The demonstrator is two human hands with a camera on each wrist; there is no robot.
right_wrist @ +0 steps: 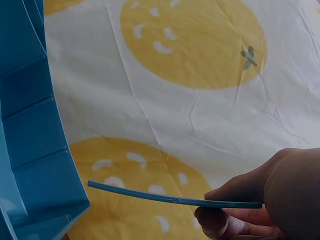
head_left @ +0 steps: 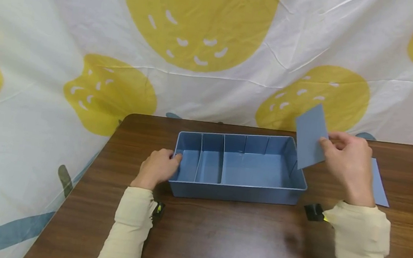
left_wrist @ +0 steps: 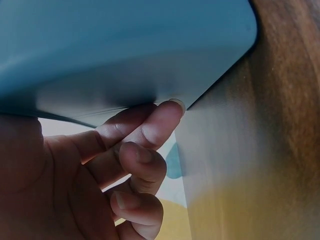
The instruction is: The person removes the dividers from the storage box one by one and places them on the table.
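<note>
A blue plastic box (head_left: 237, 193) sits on the table, with two thin dividers (head_left: 223, 159) standing across its left part and a wide compartment to their right. My left hand (head_left: 158, 167) grips the box's left wall, thumb over the rim; in the left wrist view its fingers (left_wrist: 155, 125) lie against the outer side. Above the box's right end, my right hand (head_left: 349, 161) pinches a loose blue divider panel (head_left: 311, 135) by its edge, tilted. The right wrist view shows that panel (right_wrist: 150, 195) edge-on between thumb and fingers, apart from the box wall (right_wrist: 35, 130).
Another flat blue panel (head_left: 379, 184) lies on the brown wooden table (head_left: 239, 240), partly behind the right wrist. A white cloth with yellow lemon prints (head_left: 202, 96) hangs behind the table. Small black wrist cameras (head_left: 314, 212) are worn at both sleeves.
</note>
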